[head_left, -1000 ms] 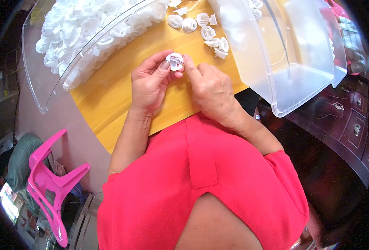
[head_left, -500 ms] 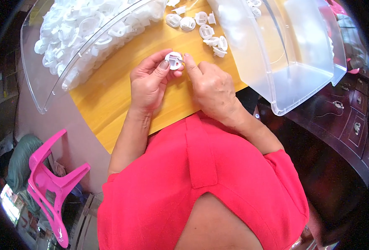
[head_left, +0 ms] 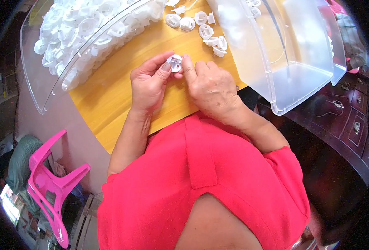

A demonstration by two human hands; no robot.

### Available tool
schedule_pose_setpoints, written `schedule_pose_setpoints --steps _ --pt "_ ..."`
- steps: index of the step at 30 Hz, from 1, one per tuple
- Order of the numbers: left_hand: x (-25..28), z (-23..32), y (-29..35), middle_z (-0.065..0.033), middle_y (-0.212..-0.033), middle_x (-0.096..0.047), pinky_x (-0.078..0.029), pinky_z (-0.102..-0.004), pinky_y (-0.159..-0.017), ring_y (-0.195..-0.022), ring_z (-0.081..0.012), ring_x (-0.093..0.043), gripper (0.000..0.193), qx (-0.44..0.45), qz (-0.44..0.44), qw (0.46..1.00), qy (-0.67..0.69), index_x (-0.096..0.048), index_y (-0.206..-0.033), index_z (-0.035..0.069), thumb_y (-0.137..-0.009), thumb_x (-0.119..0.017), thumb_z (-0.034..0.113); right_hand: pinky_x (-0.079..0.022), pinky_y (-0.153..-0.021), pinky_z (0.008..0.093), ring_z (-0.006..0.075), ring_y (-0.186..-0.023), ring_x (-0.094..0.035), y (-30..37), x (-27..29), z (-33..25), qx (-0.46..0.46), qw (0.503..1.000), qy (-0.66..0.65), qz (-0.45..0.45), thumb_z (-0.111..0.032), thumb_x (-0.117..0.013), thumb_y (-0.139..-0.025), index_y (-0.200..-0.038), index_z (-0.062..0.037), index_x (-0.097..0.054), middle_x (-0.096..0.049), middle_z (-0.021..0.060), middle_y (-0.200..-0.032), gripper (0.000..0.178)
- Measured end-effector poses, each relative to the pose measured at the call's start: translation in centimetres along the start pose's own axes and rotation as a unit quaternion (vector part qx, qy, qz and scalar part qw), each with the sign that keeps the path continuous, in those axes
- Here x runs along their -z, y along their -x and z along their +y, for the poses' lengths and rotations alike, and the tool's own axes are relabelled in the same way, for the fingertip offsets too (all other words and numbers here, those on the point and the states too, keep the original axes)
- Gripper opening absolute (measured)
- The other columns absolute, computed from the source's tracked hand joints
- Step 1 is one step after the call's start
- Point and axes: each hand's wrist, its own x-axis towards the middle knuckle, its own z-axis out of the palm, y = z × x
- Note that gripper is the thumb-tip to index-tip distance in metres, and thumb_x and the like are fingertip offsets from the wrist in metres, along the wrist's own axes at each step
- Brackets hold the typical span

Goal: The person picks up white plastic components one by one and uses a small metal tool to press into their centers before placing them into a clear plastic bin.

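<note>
Bare left hand [head_left: 149, 85] pinching, thumb opposed to fingers; bare right hand [head_left: 211, 88] close beside, index finger [head_left: 188, 70] extended, bare forearms [head_left: 128, 143] angled inward.

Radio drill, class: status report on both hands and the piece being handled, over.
Left hand gripping round white plastic piece. Right hand at its right edge, contact unclear. Loose white plastic pieces lie beyond, apart from both hands.

Yellow wood-grain desk [head_left: 105, 112], seen through my head camera.
On it I observe loose white plastic pieces [head_left: 187, 23], between a clear bin [head_left: 32, 75] heaped with similar pieces [head_left: 87, 27] and another transparent bin [head_left: 303, 87].
</note>
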Motion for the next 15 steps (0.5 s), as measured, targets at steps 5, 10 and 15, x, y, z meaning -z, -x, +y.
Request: schedule_pose_setpoints --steps 5,10,15 --pt "0.2 0.0 0.4 -0.0168 -0.099 -0.064 -0.053 -0.0303 -0.073 -0.081 -0.0206 -0.063 0.023 0.004 -0.018 1.000 -0.019 -0.059 -0.110 -0.007 -0.088 -0.054 -0.003 -0.047 -0.048 0.0309 0.0197 -0.060 -0.056 -0.2 1.2 1.4 0.055 0.996 -0.001 -0.077 -0.012 -0.055 -0.077 -0.113 0.0028 -0.056 -0.052 0.0071 -0.068 0.039" --pt "0.4 0.3 0.3 -0.0170 -0.098 -0.064 -0.052 -0.0300 -0.070 -0.080 -0.0214 -0.062 0.022 0.026 -0.046 0.998 -0.017 -0.059 -0.108 -0.008 -0.087 -0.054 -0.004 -0.046 -0.045 0.0307 0.0193 -0.058 -0.056 -0.2 2.1 1.9 0.115 0.991 0.000 -0.066 -0.009 -0.053 -0.079 -0.101 0.0033 -0.057 -0.052 0.0063 -0.065 0.026" --pt "0.7 0.2 0.1 -0.0170 -0.097 -0.064 -0.051 -0.0296 -0.068 -0.078 -0.0208 -0.062 0.020 0.031 -0.067 0.997 -0.012 -0.059 -0.106 -0.008 -0.087 -0.053 -0.004 -0.045 -0.044 0.0305 0.0190 -0.058 -0.057 -0.1 2.7 1.8 0.126 0.988 0.046 -0.069 -0.009 -0.052 -0.080 -0.088 -0.0005 -0.055 -0.052 0.0065 -0.064 0.012"
